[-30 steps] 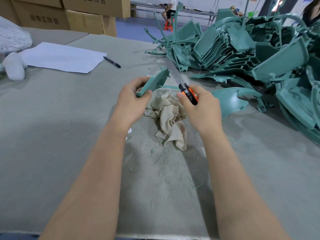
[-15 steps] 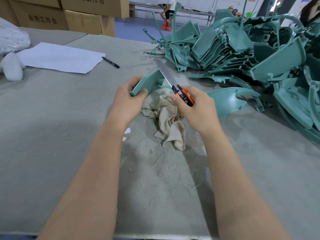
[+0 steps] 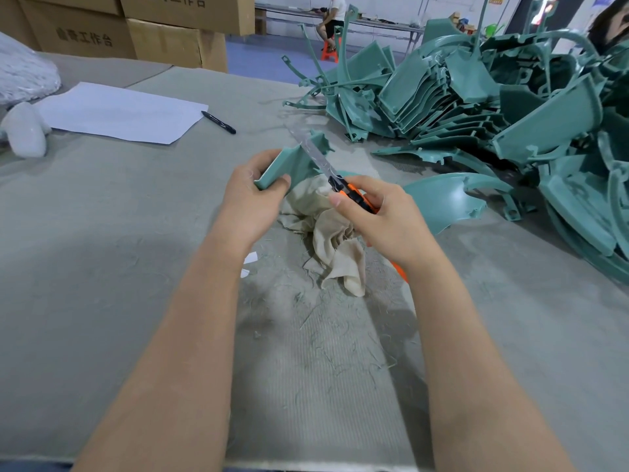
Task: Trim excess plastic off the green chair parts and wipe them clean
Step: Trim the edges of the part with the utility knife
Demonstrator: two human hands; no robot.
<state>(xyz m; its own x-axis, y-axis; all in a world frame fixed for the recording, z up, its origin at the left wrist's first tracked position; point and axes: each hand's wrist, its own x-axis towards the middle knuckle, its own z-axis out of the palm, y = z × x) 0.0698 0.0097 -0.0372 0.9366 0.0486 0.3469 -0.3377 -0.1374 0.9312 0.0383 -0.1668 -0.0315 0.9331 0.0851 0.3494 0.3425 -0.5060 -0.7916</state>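
Observation:
My left hand (image 3: 250, 199) grips a small green chair part (image 3: 292, 161) by its near end, above the table. My right hand (image 3: 381, 219) holds an orange and black utility knife (image 3: 354, 194). Its long blade (image 3: 311, 149) lies across the part's upper edge. A crumpled beige cloth (image 3: 332, 236) lies on the table below both hands. Thin green shavings (image 3: 326, 349) are scattered on the grey table cover (image 3: 102, 250) in front of the cloth.
A large heap of green chair parts (image 3: 493, 97) fills the right side, with one curved part (image 3: 439, 199) just right of my right hand. A sheet of white paper (image 3: 119, 112), a black pen (image 3: 218, 122) and cardboard boxes (image 3: 163, 32) are at far left. A person sits far behind.
The knife blade has swung left and up, from beside the part onto its upper edge. My left hand has tipped the part more upright. Both hands sit slightly lower in view.

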